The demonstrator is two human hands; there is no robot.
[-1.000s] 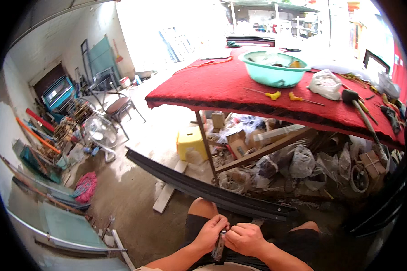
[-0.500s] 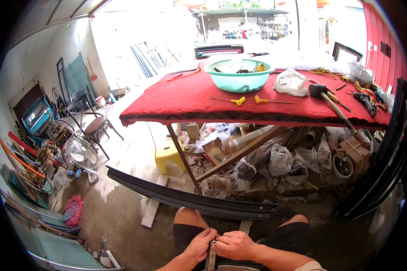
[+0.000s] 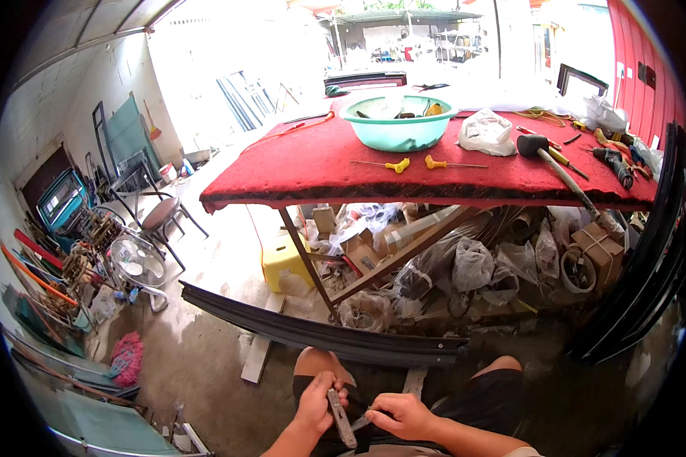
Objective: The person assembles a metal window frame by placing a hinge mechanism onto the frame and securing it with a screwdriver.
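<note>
Low in front of my body, over my lap, my left hand (image 3: 317, 401) is closed round a narrow grey metal piece (image 3: 341, 419), a short bar with a hole or slot near its upper end. The bar slants down toward my lap. Just right of it, my right hand (image 3: 401, 416) is pinched, and a small greyish piece (image 3: 361, 421) juts from its fingertips toward the bar. The kind of that small piece is too small to make out. A gap separates the two hands. Beyond my knees, a long black metal profile (image 3: 320, 335) lies across, over pale strips.
A red-covered table (image 3: 282, 171) stands ahead, bearing a green basin (image 3: 398, 131), two yellow-handled screwdrivers (image 3: 397, 165), a mallet (image 3: 533, 145) and a drill (image 3: 613, 166). Beneath are bags, boxes and a yellow stool (image 3: 288, 265). Black frames (image 3: 640, 266) lean at right; a chair (image 3: 160, 209) stands left.
My hands have moved apart. The left one has shifted a little left and up with the metal bar, which now tilts; the right has moved slightly right, holding a small piece.
</note>
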